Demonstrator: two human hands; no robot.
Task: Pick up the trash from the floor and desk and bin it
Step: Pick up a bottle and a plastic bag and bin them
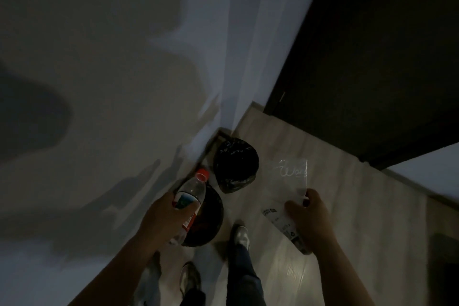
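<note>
My left hand (165, 216) grips a clear plastic bottle (192, 194) with a red cap and a red, white and blue label. It hangs over a dark round bin (211, 216) next to the wall. My right hand (311, 218) holds a clear plastic bag (291, 176) and a printed wrapper (278, 220) above the wood floor. A second bin (234, 165) lined with a black bag stands in the corner, ahead of both hands.
A pale wall (111, 82) runs along the left and meets a corner above the bins. A dark door (367, 62) fills the upper right. My two feet (239, 235) stand on the light wood floor (347, 206).
</note>
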